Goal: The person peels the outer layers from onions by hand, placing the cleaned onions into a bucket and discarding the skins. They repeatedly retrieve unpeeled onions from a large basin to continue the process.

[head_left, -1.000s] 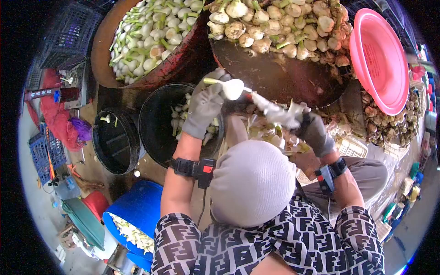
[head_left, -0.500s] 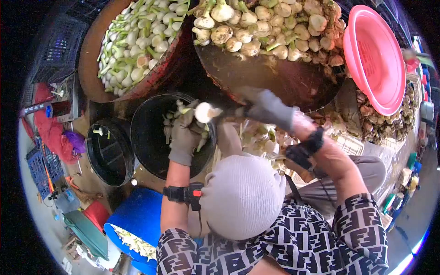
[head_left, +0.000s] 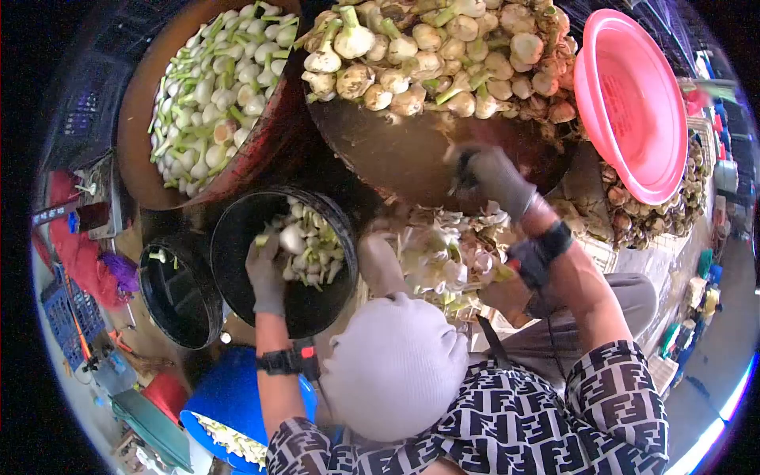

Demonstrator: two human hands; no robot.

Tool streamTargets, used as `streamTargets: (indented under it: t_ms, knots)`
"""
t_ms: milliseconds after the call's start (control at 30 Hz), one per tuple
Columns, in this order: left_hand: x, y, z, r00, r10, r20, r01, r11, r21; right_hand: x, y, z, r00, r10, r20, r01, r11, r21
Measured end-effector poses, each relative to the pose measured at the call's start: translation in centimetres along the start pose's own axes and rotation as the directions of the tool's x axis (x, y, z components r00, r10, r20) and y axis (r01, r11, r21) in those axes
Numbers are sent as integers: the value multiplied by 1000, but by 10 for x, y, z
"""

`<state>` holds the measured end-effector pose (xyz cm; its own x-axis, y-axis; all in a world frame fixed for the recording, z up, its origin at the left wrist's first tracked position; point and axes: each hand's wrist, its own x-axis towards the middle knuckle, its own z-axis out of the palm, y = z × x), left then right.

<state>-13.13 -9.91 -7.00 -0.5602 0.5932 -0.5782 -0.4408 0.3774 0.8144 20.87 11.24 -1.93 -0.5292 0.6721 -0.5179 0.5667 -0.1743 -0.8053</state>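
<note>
My left hand (head_left: 267,273), in a grey glove, is over the left side of a black bucket (head_left: 224,297). Its fingers are closed round a white garlic bulb (head_left: 293,239), with the green stem end poking out to the left. Trimmed garlic bulbs with short stems (head_left: 321,253) lie in the bucket just beside it. My right hand (head_left: 492,178), gloved too, is closed above the near edge of a large dark round pan (head_left: 380,154). Something dark shows at its fingers, but blur hides what it is. Loose garlic skins (head_left: 443,257) lie below it.
Unpeeled garlic (head_left: 427,63) is heaped at the pan's far side. A rusty tub (head_left: 134,150) of cleaned garlic stands back left. A pink basin (head_left: 633,111) sits at right, above more garlic (head_left: 661,206). A smaller black bucket (head_left: 170,297) and a blue barrel (head_left: 226,384) are at left.
My hands have parted. The left has moved left and down into the black bucket with the bulb; the right has moved away from the bulb, over the pan's edge. The camera view has shifted slightly.
</note>
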Motion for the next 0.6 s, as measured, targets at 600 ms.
streamTargets:
  t_ms: [600]
  knots:
    - [-34,39,123,695,473,541,-716,524,461,28,152,-18,941,-90,-328,77,996,-53]
